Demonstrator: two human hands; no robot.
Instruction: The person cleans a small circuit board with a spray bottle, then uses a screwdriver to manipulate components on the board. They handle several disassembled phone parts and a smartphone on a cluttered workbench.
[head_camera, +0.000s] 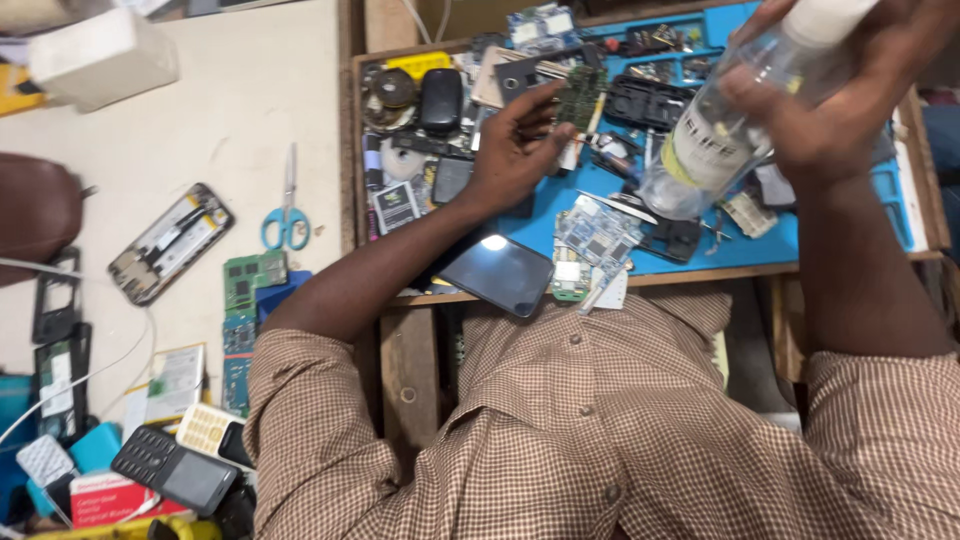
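While the left hand (515, 150) pinches a small green circuit board (580, 95) over the middle of the blue work mat (770, 245), the right hand (830, 100) is clenched around a clear plastic bottle (700, 150) with a white cap, tilted above the mat's right half. Phone shells and boards are piled all over the mat. 1 dark phone screen (500, 272) sits at the mat's near edge, and blue-handled scissors (287, 215) lie on the beige desk (230, 110), well to the left.

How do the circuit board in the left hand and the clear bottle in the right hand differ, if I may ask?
The circuit board is small, flat, green and opaque, pinched by the left hand; the bottle is larger, rounded, see-through and tilted, gripped whole by the right hand. Both are held above the blue mat.
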